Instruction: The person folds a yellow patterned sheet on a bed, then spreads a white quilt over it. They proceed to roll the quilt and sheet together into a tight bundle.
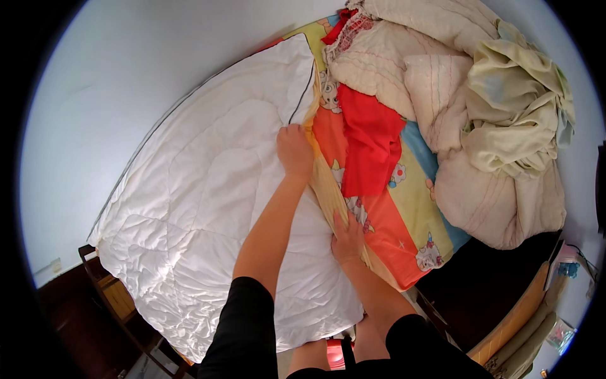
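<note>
A white quilt [213, 175] with stitched curves and dark piping covers much of the bed. My left hand [294, 148] has its fingers curled on the quilt's right side, at the lower end of a dark piping line. The fingertips are tucked out of sight. Along that side runs a strip of yellow cloth [325, 182]. Lower down, my right hand [349, 239] rests on this strip with its fingers spread and pointing away from me. Under and beside the quilt lies a striped bedsheet [386, 232] printed with cartoon sheep.
Red cloth [371, 142] lies on the sheet. Beige wadded quilts [378, 61] and a crumpled pale green cloth [516, 104] are heaped at the right. A white wall [94, 118] borders the bed's left. A dark wooden frame [113, 298] stands lower left, and a curved wooden edge [513, 312] lower right.
</note>
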Motion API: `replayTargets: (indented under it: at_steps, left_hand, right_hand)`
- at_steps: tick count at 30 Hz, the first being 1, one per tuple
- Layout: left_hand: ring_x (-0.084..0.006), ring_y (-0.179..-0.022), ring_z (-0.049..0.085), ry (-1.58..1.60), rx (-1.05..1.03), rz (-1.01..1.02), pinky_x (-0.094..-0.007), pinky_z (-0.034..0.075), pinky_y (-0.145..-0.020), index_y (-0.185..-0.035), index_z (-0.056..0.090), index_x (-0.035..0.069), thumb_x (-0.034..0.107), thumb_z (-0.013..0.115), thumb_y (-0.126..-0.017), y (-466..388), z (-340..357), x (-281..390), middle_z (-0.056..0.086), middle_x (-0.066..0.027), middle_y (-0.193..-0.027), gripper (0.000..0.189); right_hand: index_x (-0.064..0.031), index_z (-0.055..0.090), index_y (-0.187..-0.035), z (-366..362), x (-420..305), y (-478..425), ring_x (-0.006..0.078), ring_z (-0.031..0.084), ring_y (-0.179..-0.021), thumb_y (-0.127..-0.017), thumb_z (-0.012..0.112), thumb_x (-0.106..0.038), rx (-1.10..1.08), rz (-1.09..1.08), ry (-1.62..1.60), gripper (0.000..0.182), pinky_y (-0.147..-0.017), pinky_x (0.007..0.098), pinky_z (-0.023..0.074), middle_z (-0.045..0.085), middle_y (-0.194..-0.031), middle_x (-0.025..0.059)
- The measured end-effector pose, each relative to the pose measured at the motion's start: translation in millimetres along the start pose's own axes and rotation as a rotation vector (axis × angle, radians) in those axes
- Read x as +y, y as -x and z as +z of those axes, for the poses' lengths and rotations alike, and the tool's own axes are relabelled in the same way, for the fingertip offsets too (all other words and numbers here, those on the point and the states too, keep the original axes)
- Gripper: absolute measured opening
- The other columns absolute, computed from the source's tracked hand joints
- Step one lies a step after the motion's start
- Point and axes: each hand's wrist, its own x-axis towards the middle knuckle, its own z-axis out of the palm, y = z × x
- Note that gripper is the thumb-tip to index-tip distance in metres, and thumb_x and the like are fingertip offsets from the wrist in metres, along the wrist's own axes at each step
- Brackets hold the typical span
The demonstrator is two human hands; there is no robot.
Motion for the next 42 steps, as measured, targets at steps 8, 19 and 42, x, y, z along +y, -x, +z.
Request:
replayTargets:
  at_steps: [8, 19, 42]
  left_hand:
    - [-0.0294, -0.092, 0.054, 0.163, -0.109, 0.038, -0.0383, 0.044, -0.078, -0.084, 0.051, 0.008, 0.013, 0.052, -0.085, -45.4, -3.7, -51.6, 0.056, -0.0115, -0.095, 0.006]
    - [-0.0309, -0.100, 0.048, 0.094, 0.101, 0.340, -0.0456, 0.035, -0.089, -0.128, 0.051, 0.008, 0.032, 0.054, -0.079, -43.2, 13.0, -70.7, 0.053, -0.0113, -0.107, 0.055]
    - [-0.0342, -0.132, 0.035, 0.033, 0.001, 0.397, -0.0569, 0.024, -0.106, -0.127, 0.054, 0.024, 0.017, 0.055, -0.081, -49.9, 12.1, -75.6, 0.038, -0.0161, -0.143, 0.047]
  right_hand:
    - [-0.0206, 0.047, -0.135, -1.2, 6.7, -3.4, 0.0355, 0.051, -0.099, -0.066, 0.066, -0.009, -0.007, 0.017, -0.108, 0.073, -0.084, 0.0465, 0.0449, 0.045, -0.129, 0.0200]
    - [0.0008, 0.049, -0.127, -5.3, -26.1, -171.2, 0.0271, 0.050, -0.106, -0.090, 0.052, -0.024, -0.119, 0.370, -0.912, 0.045, -0.096, 0.0371, 0.0373, 0.053, -0.117, 0.0165]
    - [-0.0084, 0.068, -0.095, 25.5, -93.0, -425.3, 0.0347, 0.053, -0.102, -0.078, 0.055, -0.008, -0.058, -0.536, -0.137, 0.021, -0.084, 0.0398, 0.0474, 0.054, -0.107, 0.0145]
